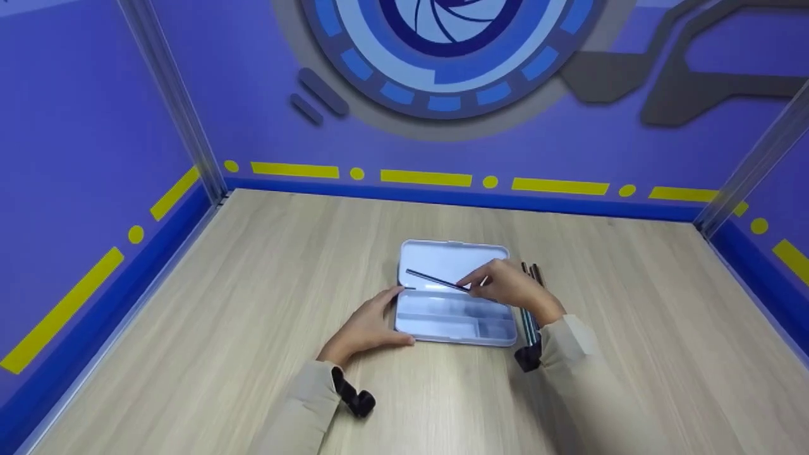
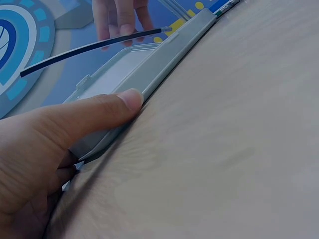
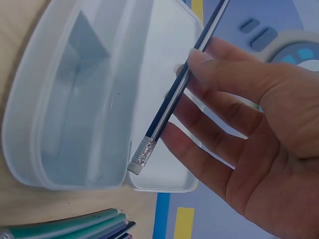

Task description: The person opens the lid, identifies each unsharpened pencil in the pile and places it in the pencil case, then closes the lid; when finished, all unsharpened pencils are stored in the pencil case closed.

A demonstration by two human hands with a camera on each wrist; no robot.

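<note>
An open white plastic pencil case (image 1: 436, 256) lies on the table with its lid folded back; its base has several compartments. My left hand (image 1: 370, 325) holds the case's left end, the thumb (image 2: 112, 108) along the front wall and the fingers round the side. Over the case, my right hand (image 1: 509, 287) pinches a dark striped pencil (image 3: 172, 94) between thumb and fingers. The pencil slants above the lid and hinge, its white eraser and silver ferrule (image 3: 144, 149) toward the right in the head view.
Several more pencils (image 3: 75, 226) lie beside the case's right end, partly hidden under the right wrist in the head view. Wood-grain table (image 1: 284, 253) surrounds the case. Blue printed panels (image 1: 265, 126) wall the back and both sides.
</note>
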